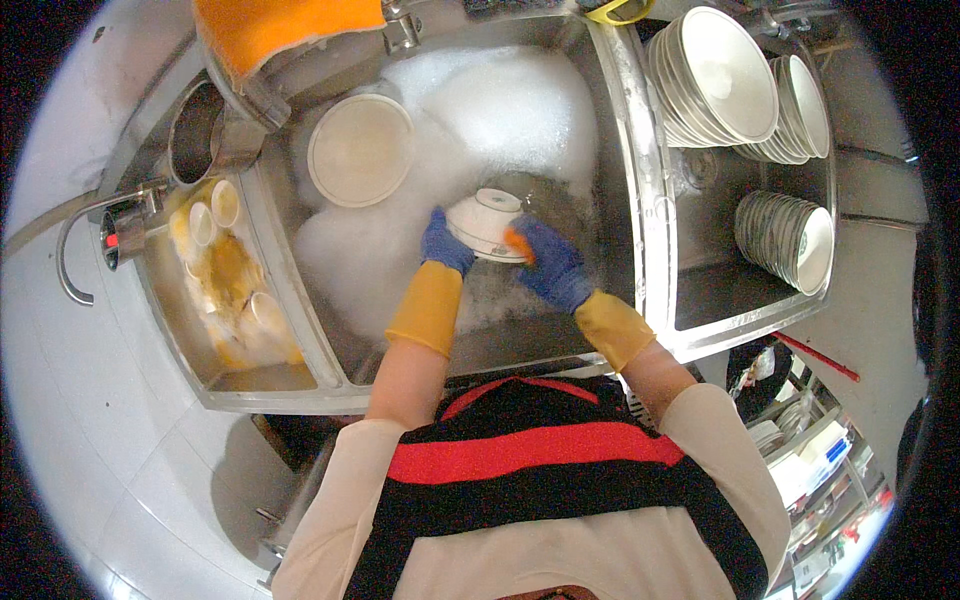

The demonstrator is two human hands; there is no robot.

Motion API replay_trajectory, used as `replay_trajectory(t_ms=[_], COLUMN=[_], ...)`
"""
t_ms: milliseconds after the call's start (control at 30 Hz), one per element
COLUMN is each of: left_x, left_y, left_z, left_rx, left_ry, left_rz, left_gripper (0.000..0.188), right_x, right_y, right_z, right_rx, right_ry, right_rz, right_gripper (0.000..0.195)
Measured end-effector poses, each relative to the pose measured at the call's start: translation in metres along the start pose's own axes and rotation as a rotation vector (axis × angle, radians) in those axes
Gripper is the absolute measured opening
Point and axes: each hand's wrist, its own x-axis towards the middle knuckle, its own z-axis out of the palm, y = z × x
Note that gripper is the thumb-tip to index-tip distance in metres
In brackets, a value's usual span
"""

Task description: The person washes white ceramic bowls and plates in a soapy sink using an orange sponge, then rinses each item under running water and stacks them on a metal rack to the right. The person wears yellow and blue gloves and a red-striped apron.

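Over the soapy middle sink basin [600, 315], a white bowl [480, 221] is tipped with its foot ring facing up and away from me. My left hand [448, 244], in a blue and yellow rubber glove, grips the bowl's left side. On the right side, my right hand [553, 262], gloved alike, presses an orange scrubbing cloth or sponge [519, 244] against the bowl's outside; the fingers hide most of it. Thick white foam [517, 105] covers much of the water. A large round plate or bowl [361, 150] lies in the foam at the back left.
In the right basin stand leaning stacks of large white bowls [727, 75], further bowls [808, 109] and smaller bowls [814, 251]. Cloudy yellowish water with several small cups [225, 202] fills the left basin. An orange cloth [285, 30] hangs at the back, near a metal faucet [75, 247].
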Motion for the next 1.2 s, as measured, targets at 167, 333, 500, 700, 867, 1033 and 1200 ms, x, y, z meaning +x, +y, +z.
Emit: replay_trajectory(t_ms=[167,333,500,700,867,1033,1200], left_x=[-0.012,-0.034,-0.052,-0.098,-0.11,-0.122,-0.132], left_y=[0.006,0.013,0.016,0.014,0.038,0.057,0.04], left_z=[0.027,0.046,0.003,0.062,0.089,0.156,0.215], left_rx=[0.208,0.406,0.872,0.68,1.337,2.105,2.039], left_ry=[0.351,0.478,0.417,0.238,0.158,-0.235,-0.365], left_rz=[-0.046,-0.054,0.118,0.165,0.5,0.744,0.579], left_gripper=[0.049,0.04,0.047,0.065,0.063,0.052,0.043], right_x=[0.021,0.033,0.004,-0.005,0.007,0.022,0.012], right_y=[0.045,0.09,0.109,0.032,0.009,-0.025,-0.023], right_z=[0.027,0.039,0.046,0.018,0.002,-0.039,-0.067], right_rx=[0.521,0.876,0.88,0.941,-0.117,-0.008,0.278], right_ry=[0.255,0.104,-0.142,-0.557,-0.373,-0.089,-0.068], right_rz=[0.329,0.8,0.988,0.871,0.513,0.264,0.077], right_gripper=[0.042,0.034,0.04,0.048,0.057,0.053,0.036])
